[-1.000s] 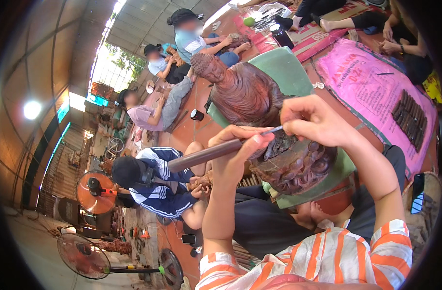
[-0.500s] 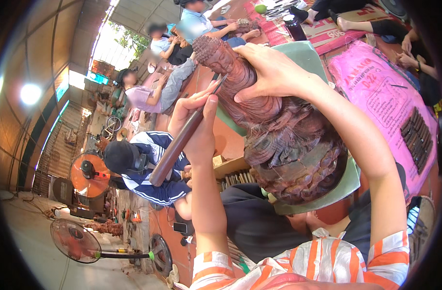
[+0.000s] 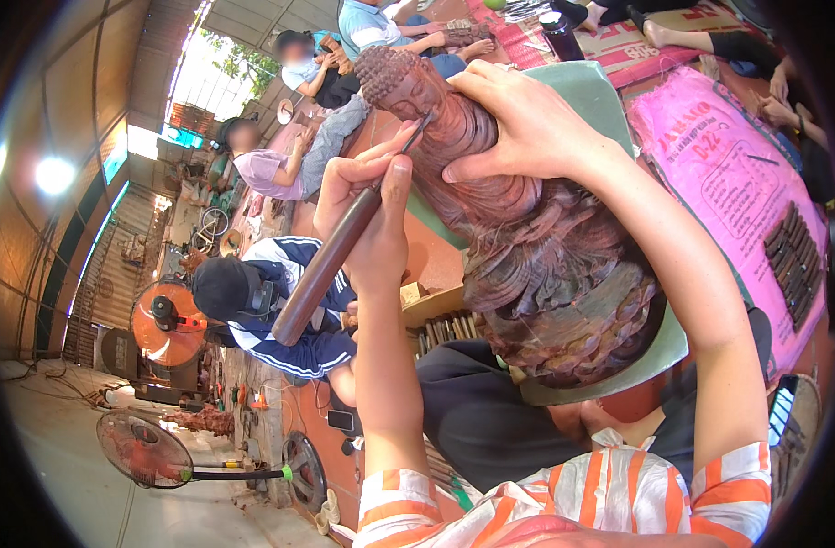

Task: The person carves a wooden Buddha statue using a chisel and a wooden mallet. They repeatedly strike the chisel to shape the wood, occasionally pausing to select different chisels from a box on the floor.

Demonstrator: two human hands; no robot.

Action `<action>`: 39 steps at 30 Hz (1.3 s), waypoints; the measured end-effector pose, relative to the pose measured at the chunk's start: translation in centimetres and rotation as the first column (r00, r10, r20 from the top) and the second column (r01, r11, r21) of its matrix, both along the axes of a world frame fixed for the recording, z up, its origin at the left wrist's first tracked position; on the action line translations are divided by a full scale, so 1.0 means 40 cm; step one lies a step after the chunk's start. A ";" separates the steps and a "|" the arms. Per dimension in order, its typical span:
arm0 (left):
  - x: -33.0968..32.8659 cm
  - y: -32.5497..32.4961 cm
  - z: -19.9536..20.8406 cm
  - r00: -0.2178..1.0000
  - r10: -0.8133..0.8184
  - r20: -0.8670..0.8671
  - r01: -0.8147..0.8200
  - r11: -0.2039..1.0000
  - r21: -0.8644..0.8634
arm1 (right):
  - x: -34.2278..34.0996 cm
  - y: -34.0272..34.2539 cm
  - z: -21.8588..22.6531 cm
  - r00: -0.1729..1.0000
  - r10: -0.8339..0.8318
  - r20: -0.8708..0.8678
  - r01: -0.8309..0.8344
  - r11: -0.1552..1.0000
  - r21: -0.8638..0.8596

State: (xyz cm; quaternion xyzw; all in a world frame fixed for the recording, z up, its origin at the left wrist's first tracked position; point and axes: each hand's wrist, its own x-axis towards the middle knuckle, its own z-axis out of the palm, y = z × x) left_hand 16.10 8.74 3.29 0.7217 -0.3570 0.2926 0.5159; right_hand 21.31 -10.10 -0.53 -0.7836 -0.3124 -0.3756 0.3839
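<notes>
A dark reddish-brown carved wooden Buddha statue [image 3: 554, 265] leans across my lap, its curly-haired head toward the upper left and its lotus base toward the lower right. My left hand [image 3: 367, 215] is closed around a carving chisel [image 3: 324, 265] with a thick round brown handle. The thin metal tip of the chisel meets the statue's face near the mouth and chin. My right hand [image 3: 527, 128] grips the statue at its shoulder and neck, thumb across the chest and fingers behind. Behind and under the statue shows a green support [image 3: 582, 87].
At right, a pink sack [image 3: 709, 155] bears a row of dark-handled tools [image 3: 794, 260]. A box of chisels [image 3: 445, 331] stands beside my left forearm. A co-worker in a black cap [image 3: 224, 288] sits at left, near a standing fan [image 3: 143, 447]. A black bottle [image 3: 558, 36] stands beyond.
The chisel tip has shifted slightly up along the statue's face. Statue and surroundings sit a little higher in the picture. Both hands keep their grips.
</notes>
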 end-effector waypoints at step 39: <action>-0.020 -0.038 -0.012 0.999 0.041 -0.017 -0.043 0.992 -0.121 | -0.006 -0.005 0.001 0.999 0.016 -0.039 -0.016 1.000 -0.018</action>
